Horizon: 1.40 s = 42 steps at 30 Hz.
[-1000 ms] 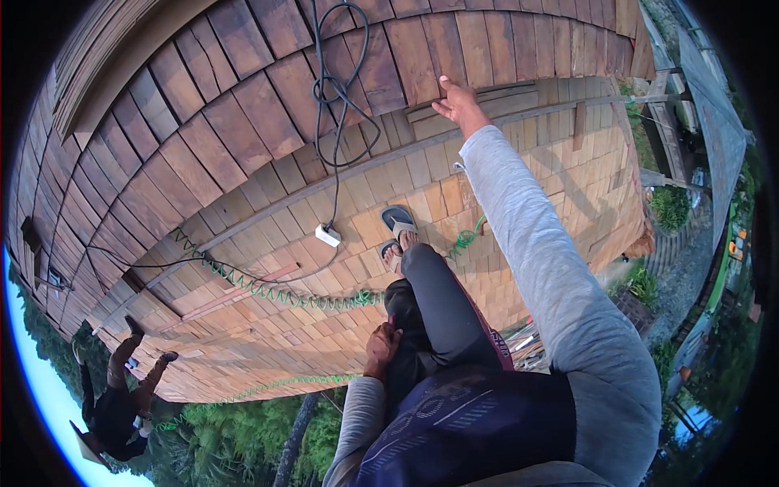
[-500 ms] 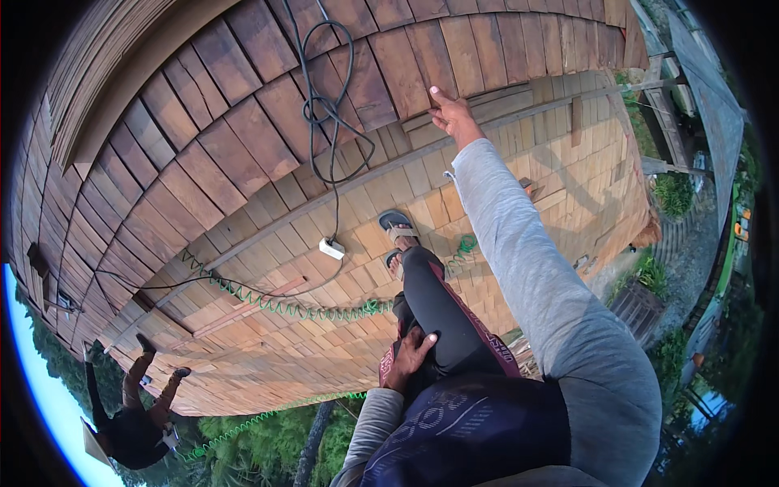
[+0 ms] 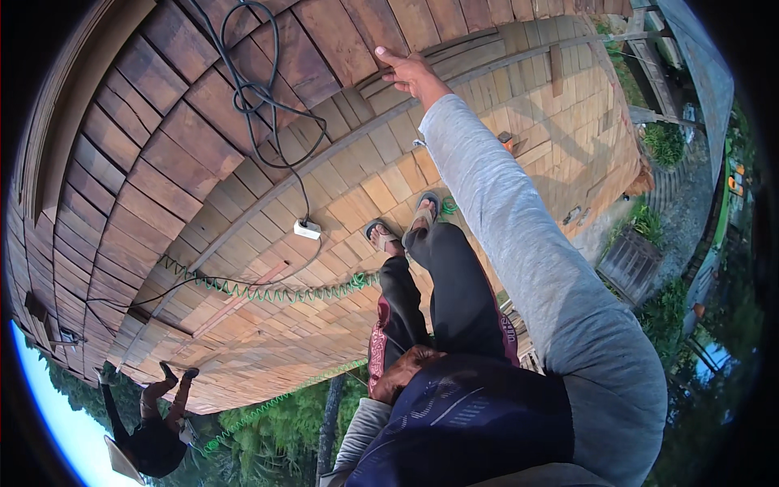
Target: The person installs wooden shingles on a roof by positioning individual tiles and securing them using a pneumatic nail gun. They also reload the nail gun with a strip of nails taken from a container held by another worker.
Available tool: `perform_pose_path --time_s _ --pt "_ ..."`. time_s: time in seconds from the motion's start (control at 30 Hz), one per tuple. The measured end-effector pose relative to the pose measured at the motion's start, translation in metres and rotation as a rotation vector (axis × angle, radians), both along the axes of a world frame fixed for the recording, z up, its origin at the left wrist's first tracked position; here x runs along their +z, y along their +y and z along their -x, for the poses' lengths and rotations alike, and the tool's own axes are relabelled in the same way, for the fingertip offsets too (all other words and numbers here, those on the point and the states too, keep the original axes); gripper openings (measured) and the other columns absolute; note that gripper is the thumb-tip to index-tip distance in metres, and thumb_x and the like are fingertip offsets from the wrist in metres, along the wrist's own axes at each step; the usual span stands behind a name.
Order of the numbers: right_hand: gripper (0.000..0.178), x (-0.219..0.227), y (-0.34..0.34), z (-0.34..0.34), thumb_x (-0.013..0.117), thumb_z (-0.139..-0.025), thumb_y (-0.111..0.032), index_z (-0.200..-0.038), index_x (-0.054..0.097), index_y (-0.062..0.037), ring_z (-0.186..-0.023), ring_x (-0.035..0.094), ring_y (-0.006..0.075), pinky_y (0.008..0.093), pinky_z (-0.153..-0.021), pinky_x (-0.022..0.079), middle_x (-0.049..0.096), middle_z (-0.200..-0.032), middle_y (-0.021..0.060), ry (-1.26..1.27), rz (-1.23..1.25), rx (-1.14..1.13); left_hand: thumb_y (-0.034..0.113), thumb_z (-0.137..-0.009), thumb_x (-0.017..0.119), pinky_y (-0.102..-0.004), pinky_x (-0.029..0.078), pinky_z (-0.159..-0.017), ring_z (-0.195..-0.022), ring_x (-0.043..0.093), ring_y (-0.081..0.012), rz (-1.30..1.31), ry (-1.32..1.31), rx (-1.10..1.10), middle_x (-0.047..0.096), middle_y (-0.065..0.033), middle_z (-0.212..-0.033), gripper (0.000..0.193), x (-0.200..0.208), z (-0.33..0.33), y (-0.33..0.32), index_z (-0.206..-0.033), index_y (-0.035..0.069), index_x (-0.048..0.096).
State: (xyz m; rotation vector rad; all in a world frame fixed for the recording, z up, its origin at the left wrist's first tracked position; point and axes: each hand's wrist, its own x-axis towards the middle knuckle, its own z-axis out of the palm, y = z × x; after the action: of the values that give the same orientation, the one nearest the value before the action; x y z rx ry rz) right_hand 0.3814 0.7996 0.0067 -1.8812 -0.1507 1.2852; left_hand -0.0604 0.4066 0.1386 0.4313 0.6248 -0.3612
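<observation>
At the far left we see another person (image 3: 154, 446) in dark clothes and a wide hat (image 3: 122, 459). Next come rows of dark shingles (image 3: 192, 134), which sweep up and across the top, above lighter shingles (image 3: 380, 191). A looped black cord (image 3: 253, 101) lies over both and runs down to a white socket box (image 3: 307, 230), and a coiled green hose (image 3: 359, 282) stretches below that. Our left hand (image 3: 404, 375) is down at our lap, partly hidden by our shirt, so we cannot tell whether it grips anything; the dark shingles are well apart from it. Our right hand (image 3: 415, 77) reaches far up at the end of a grey sleeve (image 3: 519, 203), its grip released, thumb out and fingers loose. The lower edge of the dark shingles lies right by its thumb and fingertips, though we cannot tell whether they touch. Beside the sleeve, a small orange thing (image 3: 505, 140) sits on the lighter shingles
</observation>
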Motion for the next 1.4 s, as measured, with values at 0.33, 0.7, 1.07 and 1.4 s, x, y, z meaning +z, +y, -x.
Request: perform_pose_path --time_s 0.33,0.7,1.07,1.4 --pt "0.043 -0.062 -0.025 0.007 0.081 -0.088 -0.048 -0.107 0.072 -0.0103 -0.072 0.068 0.0114 0.0251 -0.058 0.049 0.074 -0.093 -0.0002 0.152 -0.608 -0.121 0.032 -0.100 0.072 -0.0305 0.034 -0.056 -0.064 0.038 -0.0060 -0.430 -0.078 -0.223 0.043 0.0028 -0.065 0.045 -0.129 -0.080 0.055 -0.072 0.004 0.052" --pt "0.032 -0.121 0.016 -0.001 0.078 -0.090 -0.033 -0.078 0.074 -0.0035 -0.062 0.064 0.0106 0.0275 -0.058 0.050 0.066 -0.068 0.0006 0.100 -1.377 0.091 0.025 -0.102 0.068 -0.0261 0.043 -0.062 -0.067 0.050 -0.0070 -1.490 0.254 0.371 0.059 0.0003 -0.075 0.026 -0.397 -0.193 0.303 -0.098 0.000 0.064" --pt "0.033 -0.114 -0.001 -0.011 0.077 -0.091 -0.031 -0.082 0.071 0.0012 -0.058 0.063 0.0110 0.0270 -0.056 0.050 0.066 -0.066 0.0057 0.074 -1.202 0.017 0.026 -0.103 0.065 -0.0275 0.051 -0.076 -0.078 0.062 -0.0105 -1.020 0.147 0.487 0.069 -0.0044 -0.094 0.024 -0.432 -0.185 0.161 -0.103 0.002 0.064" --pt "0.035 -0.131 -0.012 -0.016 0.064 -0.102 -0.037 -0.105 0.067 -0.0020 -0.057 0.058 0.0095 0.0256 -0.048 0.045 0.065 -0.070 0.0017 -0.047 -1.324 0.079 0.022 -0.106 0.061 -0.0249 0.052 -0.077 -0.078 0.063 -0.0099 -0.979 0.274 0.894 0.070 -0.0048 -0.093 0.019 -0.425 -0.114 0.160 -0.108 0.004 0.065"
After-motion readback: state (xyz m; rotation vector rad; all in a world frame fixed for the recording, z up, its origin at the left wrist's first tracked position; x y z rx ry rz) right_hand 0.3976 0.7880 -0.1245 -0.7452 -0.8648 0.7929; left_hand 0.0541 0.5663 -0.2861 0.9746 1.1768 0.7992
